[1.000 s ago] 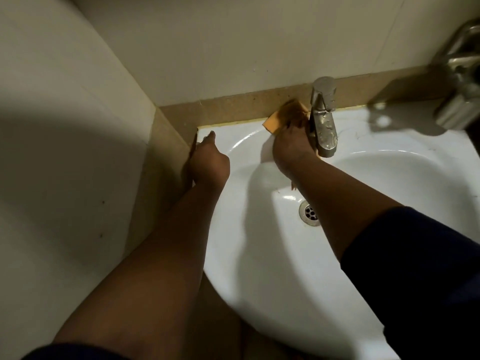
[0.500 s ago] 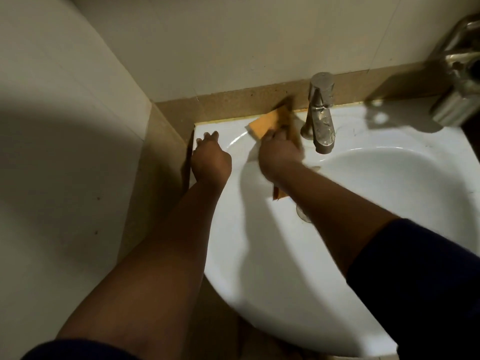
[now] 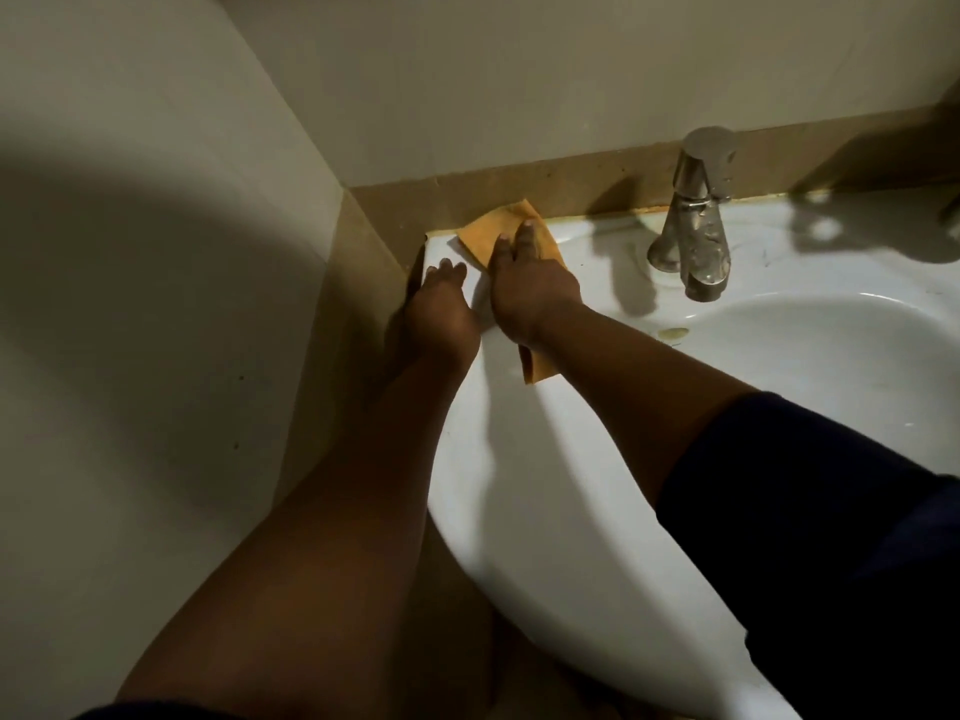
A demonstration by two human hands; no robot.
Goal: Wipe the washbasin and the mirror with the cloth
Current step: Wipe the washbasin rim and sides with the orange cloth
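Head view: right hand (image 3: 530,293), fingers flat, presses the cloth (image 3: 485,233) onto the washbasin (image 3: 545,511) rear-left corner beside the splayed, empty left hand (image 3: 441,309); its trailing tail may bunch and leave streaks.

Your white glazed ceramic washbasin (image 3: 597,511) carries everything here. On its flat back rim, near the left corner, lies the orange cloth (image 3: 485,233), pressed flat under your right hand (image 3: 530,288). Your left hand (image 3: 441,314) rests on the rim's left edge. The silver metal tap (image 3: 696,220) stands on the same rim, apart from the cloth.
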